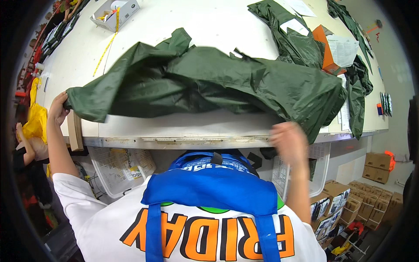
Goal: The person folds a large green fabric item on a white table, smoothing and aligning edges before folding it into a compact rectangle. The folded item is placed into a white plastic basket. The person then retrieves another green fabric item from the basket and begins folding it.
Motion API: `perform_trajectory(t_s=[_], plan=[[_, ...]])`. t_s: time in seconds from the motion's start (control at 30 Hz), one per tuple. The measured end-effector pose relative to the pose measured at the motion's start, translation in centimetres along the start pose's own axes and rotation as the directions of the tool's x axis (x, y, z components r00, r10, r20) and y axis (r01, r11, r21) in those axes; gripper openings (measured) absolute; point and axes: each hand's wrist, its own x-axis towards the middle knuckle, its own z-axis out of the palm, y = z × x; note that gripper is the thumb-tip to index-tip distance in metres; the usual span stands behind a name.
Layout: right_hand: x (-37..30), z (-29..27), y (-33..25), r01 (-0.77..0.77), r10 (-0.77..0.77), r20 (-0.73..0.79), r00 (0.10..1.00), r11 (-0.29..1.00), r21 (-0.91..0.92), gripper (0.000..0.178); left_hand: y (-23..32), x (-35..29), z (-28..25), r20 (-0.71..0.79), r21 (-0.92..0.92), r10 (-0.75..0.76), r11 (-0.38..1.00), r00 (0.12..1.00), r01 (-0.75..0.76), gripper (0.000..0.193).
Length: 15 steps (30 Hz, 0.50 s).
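Observation:
A long piece of shiny dark green fabric (209, 76), thin and crumpled like rainwear cloth, stretches across the white table in front of me. My left hand (59, 108) is closed on its left end, at the near table edge, and that end is partly lifted and slightly blurred. My right hand (290, 137) is by the fabric's lower right edge, over the front rim of the table. Motion smears its fingers, so whether it grips the cloth cannot be made out.
More dark green fabric (305, 46) lies at the far right beside an orange box (324, 50) with papers. A grey box (115, 15) and yellow tape measure (104, 52) are at the far left. White plastic baskets (107, 168) stand below the table edge. Cartons (371, 205) are stacked at right.

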Motion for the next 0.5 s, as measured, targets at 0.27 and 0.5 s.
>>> perform_trajectory(t_s=[0.27,0.5], plan=[[0.7,-8.1,5.7,0.653,-0.018,-0.799,0.601,0.588,0.478,0.027,3.8,-1.3,-2.5,0.006,-0.241,0.319,0.920,0.948,-0.308,0.034],[-0.7,-7.2,-25.2,0.645,-0.584,-0.810,-0.056,0.598,-0.476,0.050,8.9,1.5,-11.9,-0.250,-0.153,0.433,0.865,0.866,-0.477,0.036]])
